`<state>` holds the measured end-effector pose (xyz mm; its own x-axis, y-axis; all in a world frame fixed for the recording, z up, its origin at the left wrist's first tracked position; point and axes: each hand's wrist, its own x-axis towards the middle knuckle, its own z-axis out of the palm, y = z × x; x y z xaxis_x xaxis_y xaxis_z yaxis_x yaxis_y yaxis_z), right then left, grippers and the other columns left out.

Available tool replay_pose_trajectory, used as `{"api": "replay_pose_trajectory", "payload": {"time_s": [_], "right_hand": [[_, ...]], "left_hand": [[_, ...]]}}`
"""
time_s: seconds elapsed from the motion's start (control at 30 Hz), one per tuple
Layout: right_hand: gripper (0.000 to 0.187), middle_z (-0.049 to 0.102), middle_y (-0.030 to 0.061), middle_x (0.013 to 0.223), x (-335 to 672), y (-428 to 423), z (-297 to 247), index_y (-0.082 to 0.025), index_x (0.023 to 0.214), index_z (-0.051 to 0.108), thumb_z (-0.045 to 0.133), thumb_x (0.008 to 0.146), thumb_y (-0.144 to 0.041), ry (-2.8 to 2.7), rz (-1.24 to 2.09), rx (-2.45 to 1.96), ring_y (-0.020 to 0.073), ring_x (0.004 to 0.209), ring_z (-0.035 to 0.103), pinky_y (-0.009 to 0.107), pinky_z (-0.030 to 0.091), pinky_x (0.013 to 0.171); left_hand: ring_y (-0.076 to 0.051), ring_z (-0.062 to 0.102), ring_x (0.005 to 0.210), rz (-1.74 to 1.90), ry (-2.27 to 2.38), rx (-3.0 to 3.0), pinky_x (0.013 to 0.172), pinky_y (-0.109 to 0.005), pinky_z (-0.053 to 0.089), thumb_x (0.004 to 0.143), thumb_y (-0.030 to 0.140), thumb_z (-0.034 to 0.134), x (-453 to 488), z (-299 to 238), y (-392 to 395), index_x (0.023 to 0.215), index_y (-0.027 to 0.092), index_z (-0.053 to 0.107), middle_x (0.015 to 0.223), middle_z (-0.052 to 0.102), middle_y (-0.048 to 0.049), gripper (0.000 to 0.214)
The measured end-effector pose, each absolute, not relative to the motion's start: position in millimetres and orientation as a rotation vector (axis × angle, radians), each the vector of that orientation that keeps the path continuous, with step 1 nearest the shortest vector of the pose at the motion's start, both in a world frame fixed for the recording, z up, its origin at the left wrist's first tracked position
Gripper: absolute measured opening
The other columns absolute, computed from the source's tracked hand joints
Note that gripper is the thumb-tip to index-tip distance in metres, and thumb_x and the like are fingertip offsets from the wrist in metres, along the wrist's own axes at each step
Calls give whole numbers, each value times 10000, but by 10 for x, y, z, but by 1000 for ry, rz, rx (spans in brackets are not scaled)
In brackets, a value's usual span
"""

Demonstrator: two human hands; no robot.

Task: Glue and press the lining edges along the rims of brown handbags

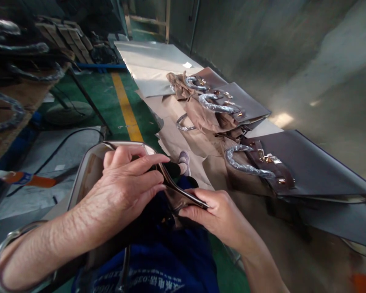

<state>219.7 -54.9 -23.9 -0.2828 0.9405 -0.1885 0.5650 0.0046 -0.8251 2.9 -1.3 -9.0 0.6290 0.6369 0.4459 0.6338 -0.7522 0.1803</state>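
A brown handbag (82,172) with a pale rim sits tilted in my lap, its mouth towards me. My left hand (125,179) reaches across the mouth, fingers bent against the dark edge and one finger stretched along it. Whatever lies under its palm is hidden. Further right, my right hand (215,211) pinches the end of that same edge between thumb and fingers. Below my hands, a blue apron (158,264) with white printing covers my lap.
To the right, several handbags (317,167) with plastic-wrapped handles lie on brown paper (183,142). A workbench (24,110) with more wrapped handles stands at left, near an orange drink bottle (33,179). A yellow line (126,108) crosses the green floor.
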Motion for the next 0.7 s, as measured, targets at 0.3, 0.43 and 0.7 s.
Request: {"api": "replay_pose_trajectory", "payload": {"time_s": [0.3, 0.43, 0.7], "right_hand": [[394, 399, -55, 579, 2247, -555, -306, -154, 661, 510, 449, 915, -449, -1923, 1089, -1566, 70, 538, 367, 203, 259, 483], [442, 323, -61, 557, 2296, -557, -356, -169, 592, 391, 431, 916, -467, -1958, 1039, -1557, 62, 511, 312, 215, 213, 466], [431, 282, -57, 574, 2423, -537, -459, -180, 594, 337, 400, 921, -453, -1877, 1152, -1532, 73, 532, 290, 216, 211, 472]], "left_hand": [[-252, 460, 996, 787, 1083, 2867, 857, -426, 331, 872, 296, 496, 114, -105, 35, 751, 221, 674, 1066, 665, 24, 228], [-254, 458, 971, 769, 1041, 2893, 841, -434, 336, 882, 298, 478, 157, -123, 50, 762, 213, 678, 1037, 678, 15, 248], [-243, 468, 945, 734, 944, 2826, 818, -421, 344, 841, 225, 570, 275, -107, 67, 769, 183, 635, 1030, 673, -2, 106]]}}
